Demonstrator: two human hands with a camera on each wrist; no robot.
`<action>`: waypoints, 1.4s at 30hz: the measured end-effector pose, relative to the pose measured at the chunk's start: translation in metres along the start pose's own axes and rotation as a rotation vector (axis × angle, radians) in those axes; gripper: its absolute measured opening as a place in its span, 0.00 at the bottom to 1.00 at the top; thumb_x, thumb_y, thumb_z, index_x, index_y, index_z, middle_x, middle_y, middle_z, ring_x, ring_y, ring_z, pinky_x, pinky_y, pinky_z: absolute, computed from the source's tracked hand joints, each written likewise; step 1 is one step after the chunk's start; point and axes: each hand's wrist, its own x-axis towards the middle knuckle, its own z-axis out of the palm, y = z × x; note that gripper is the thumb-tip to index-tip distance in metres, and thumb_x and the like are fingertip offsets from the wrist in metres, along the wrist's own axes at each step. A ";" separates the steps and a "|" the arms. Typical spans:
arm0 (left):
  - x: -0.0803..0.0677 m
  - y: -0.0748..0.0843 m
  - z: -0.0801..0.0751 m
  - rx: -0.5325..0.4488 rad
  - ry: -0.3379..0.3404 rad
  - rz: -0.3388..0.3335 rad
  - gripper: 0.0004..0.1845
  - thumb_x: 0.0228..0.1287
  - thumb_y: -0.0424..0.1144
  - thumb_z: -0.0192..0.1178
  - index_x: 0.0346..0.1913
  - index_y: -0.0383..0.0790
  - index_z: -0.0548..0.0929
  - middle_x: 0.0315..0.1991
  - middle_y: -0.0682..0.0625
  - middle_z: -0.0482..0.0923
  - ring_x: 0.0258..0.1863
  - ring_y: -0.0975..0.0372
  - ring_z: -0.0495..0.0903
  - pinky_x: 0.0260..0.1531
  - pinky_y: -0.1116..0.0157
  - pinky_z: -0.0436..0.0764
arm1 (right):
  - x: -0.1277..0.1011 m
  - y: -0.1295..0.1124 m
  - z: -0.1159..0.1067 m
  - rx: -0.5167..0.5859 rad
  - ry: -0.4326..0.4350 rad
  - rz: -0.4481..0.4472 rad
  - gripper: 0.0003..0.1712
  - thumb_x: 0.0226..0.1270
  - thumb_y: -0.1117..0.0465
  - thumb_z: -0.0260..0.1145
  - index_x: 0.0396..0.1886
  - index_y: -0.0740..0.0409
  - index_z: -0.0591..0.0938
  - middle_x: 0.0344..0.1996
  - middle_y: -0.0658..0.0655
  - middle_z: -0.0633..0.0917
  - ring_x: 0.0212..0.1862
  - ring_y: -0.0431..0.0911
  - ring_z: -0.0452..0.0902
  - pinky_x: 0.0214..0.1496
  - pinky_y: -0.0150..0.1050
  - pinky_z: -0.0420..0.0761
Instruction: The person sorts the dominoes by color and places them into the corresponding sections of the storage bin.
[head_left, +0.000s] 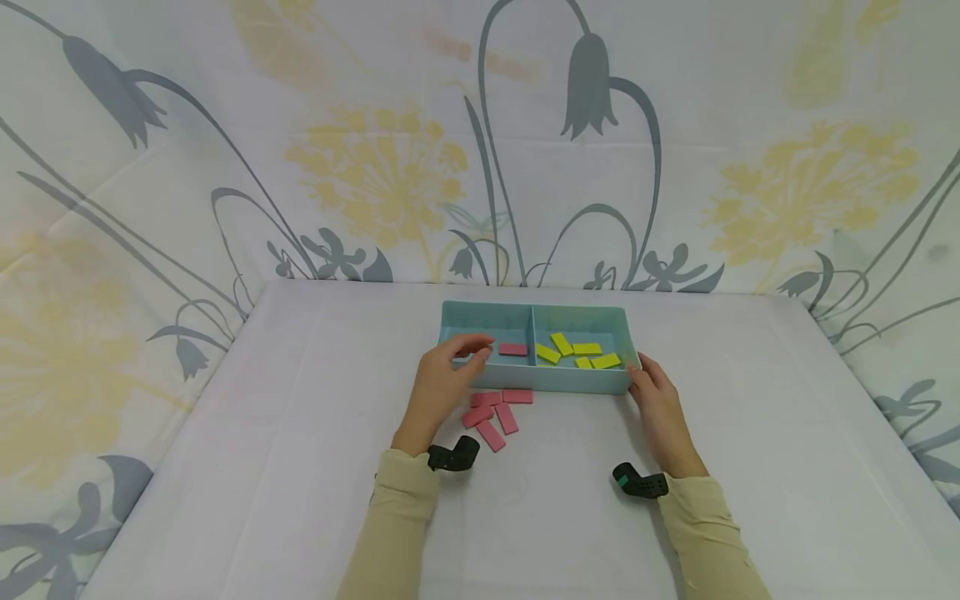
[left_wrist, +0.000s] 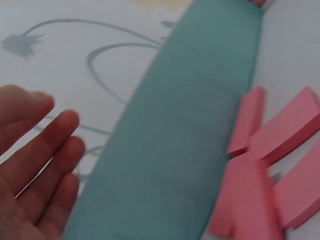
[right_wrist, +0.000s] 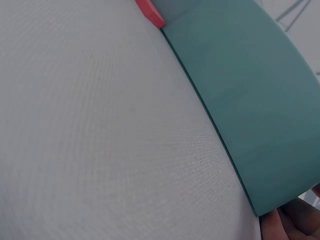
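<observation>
A teal tray (head_left: 555, 379) with two compartments stands mid-table. One pink piece (head_left: 513, 349) lies in its left compartment, and several yellow pieces (head_left: 577, 350) lie in the right one. More pink pieces (head_left: 495, 412) lie loose on the cloth before the front wall. My left hand (head_left: 474, 348) hovers over the left compartment's front edge, fingers relaxed and holding nothing. The left wrist view shows its bare fingers (left_wrist: 45, 150) beside the tray wall (left_wrist: 175, 140) and the pink pieces (left_wrist: 280, 170). My right hand (head_left: 641, 371) touches the tray's front right corner, with its fingertips (right_wrist: 295, 225) at the wall (right_wrist: 240, 90).
The table is covered with a white cloth (head_left: 300, 433), with bare cloth on both sides of the tray. Flowered fabric walls (head_left: 480, 150) close the table in behind and on both sides. Black wrist cameras (head_left: 453, 457) sit at both cuffs.
</observation>
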 end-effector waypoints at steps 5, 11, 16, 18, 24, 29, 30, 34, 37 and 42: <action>-0.002 0.007 -0.027 -0.173 -0.064 -0.073 0.14 0.61 0.47 0.55 0.47 0.48 0.79 0.42 0.52 0.79 0.42 0.64 0.76 0.44 0.62 0.74 | 0.000 -0.001 -0.002 -0.012 0.007 -0.003 0.39 0.68 0.43 0.44 0.69 0.58 0.47 0.68 0.57 0.49 0.67 0.49 0.49 0.65 0.43 0.54; -0.007 0.014 -0.051 -0.241 -0.130 -0.173 0.14 0.64 0.42 0.53 0.45 0.35 0.78 0.35 0.39 0.77 0.39 0.51 0.76 0.44 0.60 0.74 | -0.001 -0.002 -0.003 -0.019 0.016 0.013 0.38 0.68 0.42 0.43 0.70 0.58 0.47 0.68 0.57 0.49 0.67 0.48 0.49 0.64 0.44 0.55; -0.009 -0.012 -0.059 -0.196 -0.189 -0.260 0.18 0.62 0.50 0.53 0.43 0.37 0.79 0.32 0.41 0.76 0.39 0.49 0.76 0.43 0.61 0.75 | -0.001 -0.002 -0.003 -0.029 0.016 0.020 0.39 0.68 0.41 0.43 0.70 0.57 0.47 0.68 0.56 0.49 0.67 0.48 0.48 0.64 0.43 0.55; -0.011 -0.015 -0.063 -0.158 -0.227 -0.299 0.18 0.62 0.49 0.53 0.44 0.37 0.78 0.33 0.41 0.76 0.39 0.50 0.76 0.43 0.60 0.75 | -0.001 -0.002 -0.003 -0.030 0.017 0.022 0.39 0.68 0.41 0.43 0.70 0.57 0.46 0.68 0.56 0.49 0.67 0.48 0.48 0.64 0.43 0.55; -0.014 -0.032 -0.067 0.031 -0.299 -0.417 0.16 0.61 0.48 0.54 0.45 0.40 0.77 0.34 0.44 0.78 0.33 0.56 0.76 0.34 0.61 0.76 | 0.001 -0.001 -0.002 -0.020 0.021 0.021 0.38 0.68 0.42 0.43 0.69 0.57 0.47 0.68 0.57 0.50 0.67 0.48 0.49 0.64 0.43 0.55; -0.015 -0.039 -0.065 0.152 -0.317 -0.437 0.15 0.61 0.47 0.55 0.44 0.41 0.77 0.30 0.49 0.77 0.30 0.59 0.75 0.28 0.66 0.74 | 0.001 0.001 -0.001 -0.014 0.016 0.025 0.38 0.68 0.42 0.44 0.70 0.57 0.47 0.68 0.56 0.49 0.67 0.48 0.49 0.64 0.42 0.55; -0.015 -0.039 -0.065 0.166 -0.330 -0.433 0.14 0.60 0.46 0.55 0.44 0.41 0.77 0.30 0.49 0.77 0.29 0.59 0.75 0.28 0.66 0.74 | 0.001 0.001 0.000 -0.013 0.016 0.024 0.38 0.68 0.42 0.44 0.70 0.57 0.47 0.68 0.56 0.49 0.67 0.47 0.49 0.64 0.42 0.55; -0.017 -0.037 -0.066 0.197 -0.381 -0.442 0.12 0.57 0.41 0.58 0.43 0.40 0.77 0.31 0.50 0.77 0.29 0.59 0.74 0.28 0.66 0.73 | 0.001 0.002 0.000 -0.017 0.014 0.016 0.38 0.68 0.42 0.44 0.69 0.57 0.48 0.68 0.56 0.50 0.67 0.47 0.49 0.64 0.42 0.55; -0.017 -0.035 -0.066 0.232 -0.411 -0.449 0.13 0.53 0.39 0.60 0.43 0.41 0.77 0.32 0.50 0.74 0.30 0.60 0.73 0.31 0.66 0.72 | 0.001 0.002 0.001 -0.019 0.013 0.012 0.38 0.68 0.42 0.44 0.69 0.57 0.48 0.68 0.56 0.50 0.67 0.47 0.49 0.64 0.43 0.55; -0.017 -0.030 -0.060 0.339 -0.438 -0.428 0.14 0.52 0.40 0.63 0.42 0.41 0.78 0.32 0.49 0.71 0.31 0.59 0.69 0.31 0.65 0.69 | 0.002 0.004 0.000 -0.019 0.014 0.004 0.39 0.67 0.41 0.44 0.69 0.57 0.49 0.68 0.56 0.50 0.67 0.48 0.49 0.64 0.43 0.55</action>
